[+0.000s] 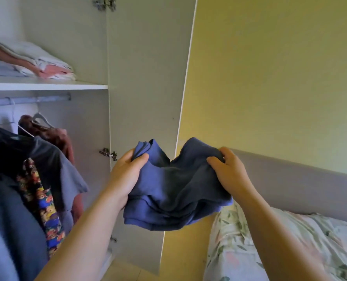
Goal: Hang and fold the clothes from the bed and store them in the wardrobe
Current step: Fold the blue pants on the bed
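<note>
Holding a folded blue garment (174,191) up in the air with both hands, just in front of the edge of the open wardrobe door (146,78). Gripping its left end with the left hand (126,175), thumb pressed on the near face and fingers curled round behind. Gripping its right end likewise with the right hand (229,171), thumb on the cloth, fingers bent over the top fold. Sagging in the middle between the two grips, with several layered hems stacked along the lower edge (a thick bundle, not a single layer). Held apart from shelf, rail and bed alike.

To the left, inside the wardrobe: a white shelf (46,86) bearing a stack of folded clothes (36,63) in white and pink. Below it, a rail (26,99) with hangers carrying a dark grey-blue T-shirt (46,159), a bright patterned garment (40,199) just beside it, and a reddish-brown garment (57,136) behind.

To the lower right, below the right forearm: a bed (290,250) under a pale floral cover, backed by a grey headboard (300,185), with a yellow wall (270,78) above.
</note>
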A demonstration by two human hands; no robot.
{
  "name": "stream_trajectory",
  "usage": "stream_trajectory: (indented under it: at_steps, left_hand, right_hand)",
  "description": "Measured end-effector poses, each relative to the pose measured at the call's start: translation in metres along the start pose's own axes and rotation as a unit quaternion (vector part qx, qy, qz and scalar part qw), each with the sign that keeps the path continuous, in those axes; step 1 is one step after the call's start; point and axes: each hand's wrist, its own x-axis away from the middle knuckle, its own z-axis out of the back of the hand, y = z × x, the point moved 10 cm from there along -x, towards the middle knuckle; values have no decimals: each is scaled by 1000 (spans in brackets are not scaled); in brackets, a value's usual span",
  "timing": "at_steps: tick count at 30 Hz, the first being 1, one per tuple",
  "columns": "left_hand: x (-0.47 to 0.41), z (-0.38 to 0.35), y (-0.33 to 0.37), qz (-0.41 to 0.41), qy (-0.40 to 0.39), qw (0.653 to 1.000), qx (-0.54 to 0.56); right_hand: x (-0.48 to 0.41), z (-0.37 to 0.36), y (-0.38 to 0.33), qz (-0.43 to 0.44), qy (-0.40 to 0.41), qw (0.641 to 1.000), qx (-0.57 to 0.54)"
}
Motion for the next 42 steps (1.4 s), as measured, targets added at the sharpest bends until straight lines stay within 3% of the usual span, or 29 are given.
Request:
stream_trajectory:
  at_steps: [11, 25, 42]
  left_hand:
    - [-93, 72, 47, -36, 154, 984, -84]
    - [-140, 206, 154, -129, 316, 934, -107]
    - [-222, 379, 256, -144, 345, 909, -185]
  right_hand:
    - [-159, -113, -69, 129, -103, 982, -90]
    - [-252, -254, -240, 244, -213, 910, -259]
    - [-317, -416, -445, 296, -249, 850, -359]
